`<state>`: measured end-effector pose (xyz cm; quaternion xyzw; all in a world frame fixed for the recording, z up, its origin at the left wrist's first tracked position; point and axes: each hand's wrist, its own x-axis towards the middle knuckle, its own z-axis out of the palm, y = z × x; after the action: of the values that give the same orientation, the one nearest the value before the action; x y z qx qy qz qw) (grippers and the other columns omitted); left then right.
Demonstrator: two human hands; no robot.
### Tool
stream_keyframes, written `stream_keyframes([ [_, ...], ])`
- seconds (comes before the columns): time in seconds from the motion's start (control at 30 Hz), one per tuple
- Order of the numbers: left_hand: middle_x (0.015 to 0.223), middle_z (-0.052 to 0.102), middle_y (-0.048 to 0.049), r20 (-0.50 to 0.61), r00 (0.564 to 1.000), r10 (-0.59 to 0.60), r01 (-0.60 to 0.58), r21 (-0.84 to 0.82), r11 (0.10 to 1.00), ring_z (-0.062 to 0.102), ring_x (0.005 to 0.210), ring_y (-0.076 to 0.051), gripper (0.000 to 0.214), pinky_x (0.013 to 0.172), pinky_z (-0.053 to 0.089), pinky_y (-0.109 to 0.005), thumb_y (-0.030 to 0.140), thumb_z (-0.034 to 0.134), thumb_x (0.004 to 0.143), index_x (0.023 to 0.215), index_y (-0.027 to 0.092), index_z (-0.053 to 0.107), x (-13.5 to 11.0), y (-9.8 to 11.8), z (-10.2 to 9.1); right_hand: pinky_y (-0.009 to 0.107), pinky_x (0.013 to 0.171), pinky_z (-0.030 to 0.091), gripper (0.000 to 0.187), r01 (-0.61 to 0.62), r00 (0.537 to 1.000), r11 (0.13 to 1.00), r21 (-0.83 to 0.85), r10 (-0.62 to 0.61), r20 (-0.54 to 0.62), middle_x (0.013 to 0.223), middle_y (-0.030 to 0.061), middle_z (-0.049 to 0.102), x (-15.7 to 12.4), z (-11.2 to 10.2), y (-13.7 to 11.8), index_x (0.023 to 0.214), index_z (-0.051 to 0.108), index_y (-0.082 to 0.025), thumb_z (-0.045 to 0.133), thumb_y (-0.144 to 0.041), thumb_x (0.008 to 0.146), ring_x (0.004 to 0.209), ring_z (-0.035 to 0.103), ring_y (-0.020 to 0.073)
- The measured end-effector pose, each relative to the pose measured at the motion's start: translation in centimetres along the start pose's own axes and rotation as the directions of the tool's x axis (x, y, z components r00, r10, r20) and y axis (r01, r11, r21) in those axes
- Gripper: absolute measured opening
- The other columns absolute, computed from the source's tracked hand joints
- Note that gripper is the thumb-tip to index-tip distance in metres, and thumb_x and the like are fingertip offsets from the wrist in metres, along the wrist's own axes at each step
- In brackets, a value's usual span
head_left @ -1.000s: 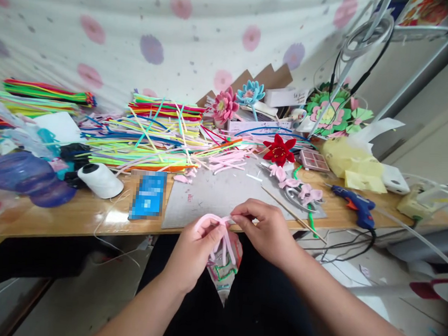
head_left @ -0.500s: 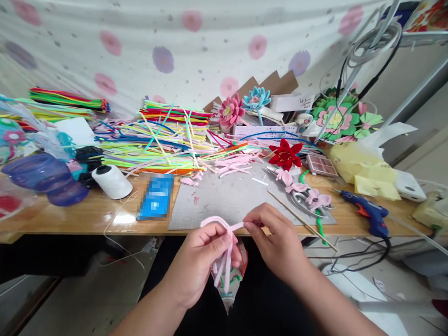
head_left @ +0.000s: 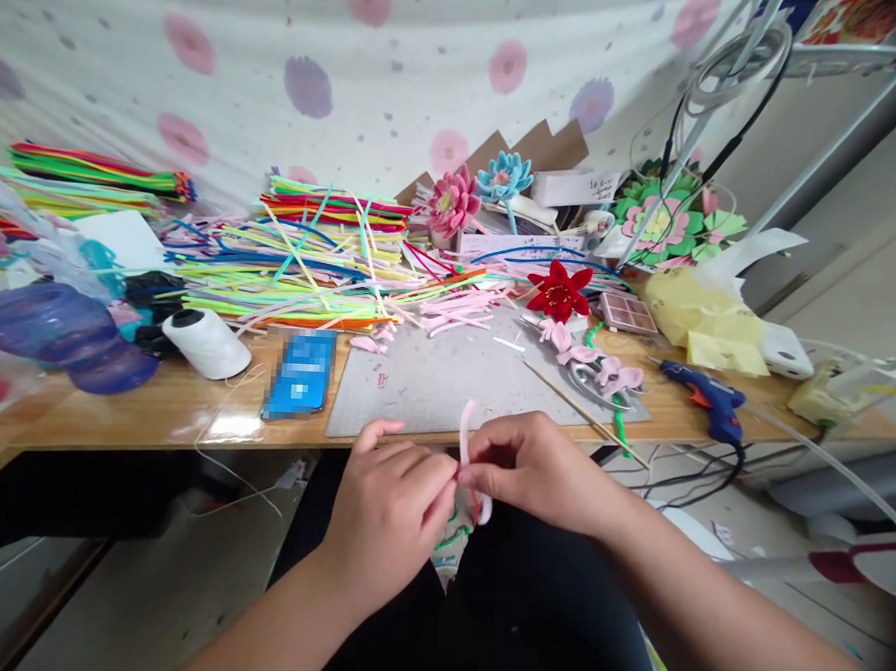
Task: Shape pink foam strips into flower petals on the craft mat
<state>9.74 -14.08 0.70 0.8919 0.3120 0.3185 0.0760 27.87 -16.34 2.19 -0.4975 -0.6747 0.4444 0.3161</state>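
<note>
Just in front of the table edge, my left hand (head_left: 398,503) and my right hand (head_left: 523,470) meet over pale pink pipe cleaners (head_left: 466,432). One strip rises between the fingertips and a short end curves out beneath my right hand. Both hands are closed, with thumbs and forefingers pinching close together. My left hand, back turned up, hides most of the pink piece. Behind them lies a grey cutting mat (head_left: 415,389). On its right side rests a stem of pink blossoms (head_left: 593,358) beside a thin wooden stick (head_left: 575,407).
Bundles of coloured pipe cleaners (head_left: 308,268) cover the table's back left. A white thread cone (head_left: 205,344) and a blurred blue item (head_left: 301,373) stand left of the mat. A red flower (head_left: 559,291) is behind it; a blue glue gun (head_left: 707,397) lies right, its cable hanging down.
My left hand has turned over, back upward, and covers the pink piece. My right hand has come in to meet it. The view has shifted slightly, moving the scene left and up.
</note>
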Motion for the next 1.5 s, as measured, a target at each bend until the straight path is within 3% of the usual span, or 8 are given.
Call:
stream_keyframes([
  [0.13,0.058,0.065,0.0000,0.240,0.941,-0.237,0.324,-0.447,0.834,0.054,0.052,-0.013,0.020,0.070,0.043,-0.034,0.021,0.053,0.081,0.063,0.020,0.061,0.0,0.2,-0.6,0.021,0.057,0.045,0.008,0.125,0.989,0.988,0.092,-0.132,0.072,0.069,0.0008,0.063,0.0,-0.7,-0.2,0.078,0.064,-0.014,0.061,-0.021,0.080,0.061,0.057,0.0099],
  [0.23,0.052,0.063,-0.0019,0.573,0.771,-0.277,0.634,-0.730,0.255,0.051,0.042,-0.011,0.018,0.046,0.037,-0.023,0.031,0.057,0.079,0.067,0.018,0.062,-0.3,0.6,-0.4,0.025,0.064,0.049,0.010,0.294,0.933,0.935,0.200,-0.326,0.151,0.075,0.0027,0.063,0.1,-1.3,0.3,0.081,0.064,-0.014,0.058,-0.022,0.083,0.068,0.059,0.0113],
  [0.33,0.044,0.059,-0.0016,0.681,0.710,-0.181,0.645,-0.731,-0.221,0.050,0.036,-0.009,0.015,0.040,0.030,-0.018,0.028,0.061,0.074,0.065,0.015,0.061,-0.7,1.1,0.4,0.026,0.066,0.050,0.012,0.401,0.892,0.883,0.245,-0.437,0.115,0.077,0.0024,0.059,0.2,-1.2,0.9,0.081,0.065,-0.017,0.057,-0.026,0.084,0.070,0.058,0.0114],
  [0.57,0.043,0.059,-0.0026,0.661,0.727,-0.185,0.540,-0.717,-0.441,0.053,0.038,-0.008,0.016,0.042,0.031,-0.016,0.021,0.060,0.076,0.063,0.013,0.062,-0.8,1.9,1.1,0.031,0.075,0.050,0.016,0.611,0.779,0.792,-0.013,-0.604,-0.168,0.092,0.0046,0.049,-0.7,0.0,1.1,0.079,0.068,-0.024,0.054,-0.027,0.087,0.087,0.054,0.0151],
  [0.73,0.047,0.061,-0.0017,0.587,0.764,-0.268,0.471,-0.792,-0.389,0.052,0.043,-0.008,0.016,0.047,0.034,-0.017,0.023,0.060,0.078,0.066,0.014,0.062,-0.6,2.1,0.6,0.041,0.087,0.044,0.019,0.632,0.629,0.669,-0.392,-0.738,-0.244,0.087,0.0032,0.054,-1.6,0.8,1.4,0.077,0.068,-0.026,0.058,-0.010,0.078,0.088,0.052,0.0182],
  [1.03,0.055,0.061,0.0005,0.394,0.843,-0.367,0.496,-0.833,0.246,0.048,0.047,-0.007,0.019,0.045,0.035,-0.018,0.026,0.056,0.083,0.067,0.016,0.060,-1.1,1.7,-0.4,0.031,0.073,0.047,0.011,0.477,0.848,0.878,-0.032,-0.469,-0.248,0.081,0.0051,0.067,-1.9,1.3,-0.4,0.087,0.067,-0.018,0.059,-0.013,0.082,0.077,0.060,0.0151],
  [1.23,0.056,0.058,0.0016,0.354,0.854,-0.383,0.511,-0.713,0.480,0.046,0.047,-0.008,0.022,0.044,0.035,-0.019,0.025,0.052,0.084,0.064,0.016,0.058,-0.9,1.7,-0.7,0.023,0.060,0.046,0.006,0.256,0.950,0.958,0.128,-0.225,-0.215,0.074,0.0020,0.061,-1.4,1.7,-0.8,0.078,0.064,-0.015,0.060,-0.018,0.082,0.064,0.057,0.0102],
  [1.5,0.047,0.051,0.0048,-0.051,0.984,-0.172,0.165,-0.117,0.979,0.047,0.048,-0.009,0.026,0.091,0.036,-0.041,0.011,0.047,0.081,0.056,0.017,0.054,-1.4,1.5,0.4,0.024,0.059,0.037,0.011,0.087,0.962,0.903,-0.421,-0.186,-0.200,0.065,-0.0013,0.057,-0.9,2.6,-1.0,0.070,0.054,-0.016,0.054,-0.011,0.080,0.061,0.051,0.0111],
])
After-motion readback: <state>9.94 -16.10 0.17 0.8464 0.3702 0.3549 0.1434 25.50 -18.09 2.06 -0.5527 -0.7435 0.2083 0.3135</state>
